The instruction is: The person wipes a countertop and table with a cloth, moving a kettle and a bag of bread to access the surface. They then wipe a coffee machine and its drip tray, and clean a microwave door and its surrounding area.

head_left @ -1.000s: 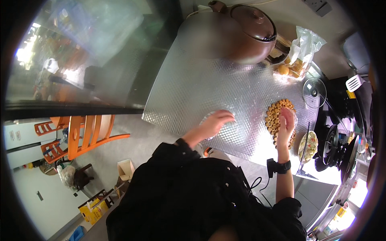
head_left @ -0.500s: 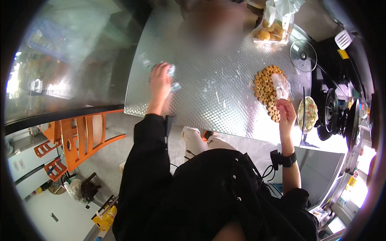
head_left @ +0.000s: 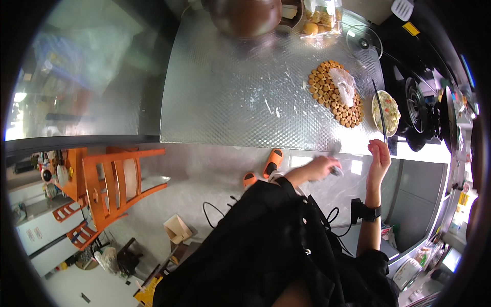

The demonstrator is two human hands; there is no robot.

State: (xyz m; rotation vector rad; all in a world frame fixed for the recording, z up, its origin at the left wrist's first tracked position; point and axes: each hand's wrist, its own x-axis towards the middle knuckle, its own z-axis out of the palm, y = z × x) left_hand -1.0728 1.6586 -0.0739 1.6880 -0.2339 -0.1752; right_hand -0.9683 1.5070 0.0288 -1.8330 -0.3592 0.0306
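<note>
My left hand [head_left: 321, 168] is below the front edge of the metal-covered table [head_left: 230, 112], gripping a blurred grey-white wad. My right hand [head_left: 377, 158] is farther right at the table's edge, fingers curled together by the lower end of a dark rod [head_left: 380, 110]; whether it holds anything is unclear. Beside that rod sits a dish of pale food with coloured bits [head_left: 388, 115]. Many small round brown pieces [head_left: 322, 82] lie on the table, with a crumpled white bag [head_left: 345, 84] on them.
A brown pot [head_left: 240, 15], a bag of round items [head_left: 319, 23] and a glass lid [head_left: 364, 43] stand at the back. Black burners [head_left: 417, 105] are right. Orange chairs [head_left: 107, 184], slippers [head_left: 272, 161] and a cardboard box [head_left: 178, 227] are on the floor.
My left hand has swept from the table's left part down and rightward, off its front edge, with the wad. My right hand has moved off the brown pieces toward the table edge.
</note>
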